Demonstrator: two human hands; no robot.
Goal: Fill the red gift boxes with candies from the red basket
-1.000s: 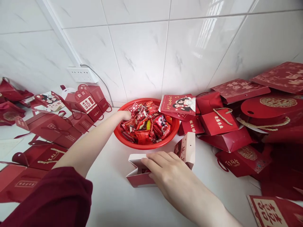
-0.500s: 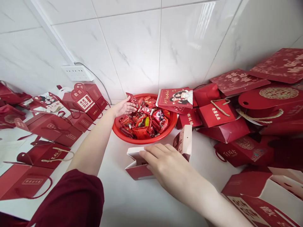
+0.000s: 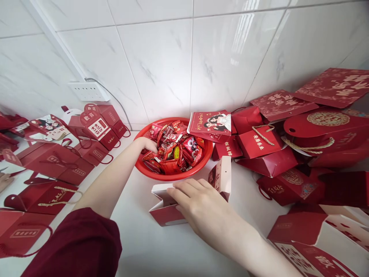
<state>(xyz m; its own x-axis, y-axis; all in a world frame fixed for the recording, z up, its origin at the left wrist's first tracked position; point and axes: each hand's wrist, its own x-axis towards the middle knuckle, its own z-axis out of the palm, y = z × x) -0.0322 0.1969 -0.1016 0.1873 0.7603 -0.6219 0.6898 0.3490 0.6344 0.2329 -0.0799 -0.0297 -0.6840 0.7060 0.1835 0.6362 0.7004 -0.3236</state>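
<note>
My left hand (image 3: 150, 144) is down in the red plastic basket (image 3: 161, 176), at the left side of the wrapped candies (image 3: 175, 148); its fingertips are hidden among them. My right hand (image 3: 198, 204) grips the top of an upright red paper gift box (image 3: 167, 214), fingers over its upper edge and thumb on the near side. Flaps of this box stand open, white inside, but most of its inside is covered by my hand.
Folded red gift boxes (image 3: 95, 129) stand in rows on the left of the white table (image 3: 144, 246). More boxes and bags (image 3: 261, 142) are piled on the right. A power strip (image 3: 89, 91) is on the tiled wall. Part of another person's hand (image 3: 4, 181) shows at the left edge.
My left hand has gone from above the basket's left rim, fingers spread, down into the candies. My right hand stays on the gift box. The view has shifted slightly.
</note>
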